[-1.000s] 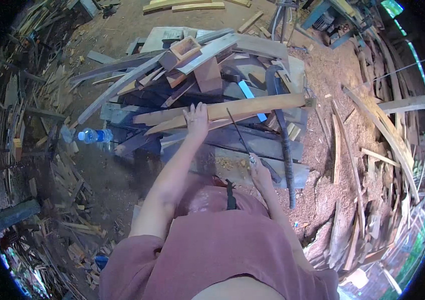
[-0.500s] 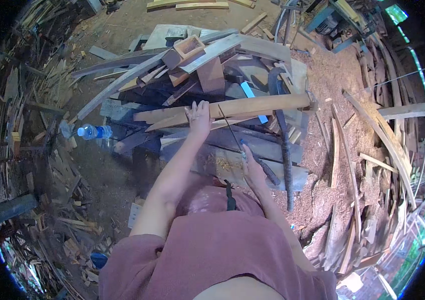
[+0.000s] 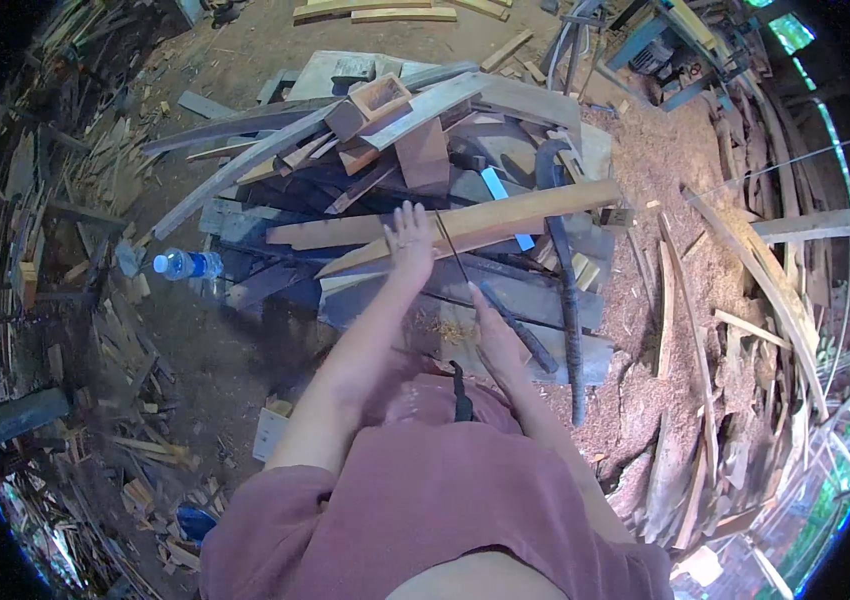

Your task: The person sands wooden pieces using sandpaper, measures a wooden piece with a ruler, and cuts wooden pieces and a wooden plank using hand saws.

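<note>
A long pale plank (image 3: 515, 210) lies slanting across the cluttered bench, its right end raised higher in view. My left hand (image 3: 409, 242) rests on its left part with the fingers stretched out, flat against the wood. Nearer my body, my right hand (image 3: 495, 338) is closed around the handle end of a thin, dark-bladed saw (image 3: 452, 247). The blade is seen almost edge-on, and its far end meets the plank just right of my left hand. Teeth cannot be made out. Another board (image 3: 320, 232) lies beneath the plank. A dark rod (image 3: 525, 335) sits beside my right hand.
A dark curved bar (image 3: 567, 300) crosses the bench's right side. Offcuts and a small wooden box (image 3: 381, 98) are piled at the back. A water bottle (image 3: 187, 265) is at left. Sawdust (image 3: 655, 300) and long wood strips (image 3: 710, 370) cover the right floor.
The plank has turned slightly, its right end away from me and its left tip nearer and rightward. My left hand has opened flat and shifted right. My right hand has come slightly nearer my body.
</note>
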